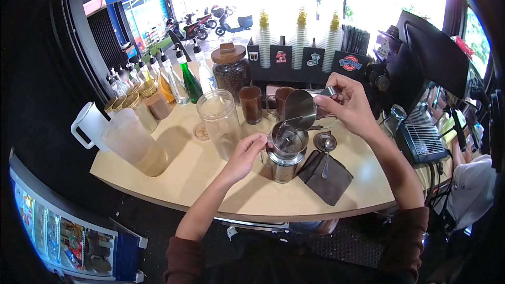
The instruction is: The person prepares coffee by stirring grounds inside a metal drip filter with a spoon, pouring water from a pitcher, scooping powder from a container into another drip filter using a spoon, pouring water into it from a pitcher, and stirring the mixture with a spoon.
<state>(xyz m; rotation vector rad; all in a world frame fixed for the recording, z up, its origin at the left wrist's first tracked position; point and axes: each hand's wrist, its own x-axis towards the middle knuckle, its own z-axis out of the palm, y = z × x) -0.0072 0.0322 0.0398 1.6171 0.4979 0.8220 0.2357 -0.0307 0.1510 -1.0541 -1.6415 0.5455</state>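
Near the counter's front edge a metal dripper [287, 143] sits on a glass mug [284, 170]. My left hand [249, 153] is closed at the dripper's left rim. Above it, my right hand [347, 103] is closed around the handle of a small metal pitcher [300, 110], which is tilted over the dripper. Dark contents show inside the dripper. To the right, a metal spoon [325, 164] lies on a folded dark cloth [331, 181], its bowl over a small round metal piece. Behind are two glass mugs of brown liquid [251, 106].
A tall clear container [218, 121] stands left of the dripper, with a cloudy pitcher [134, 144] farther left. Syrup bottles [190, 81], a jar of beans [231, 76] and a black cup holder [315, 63] line the back. A person [472, 192] is at far right.
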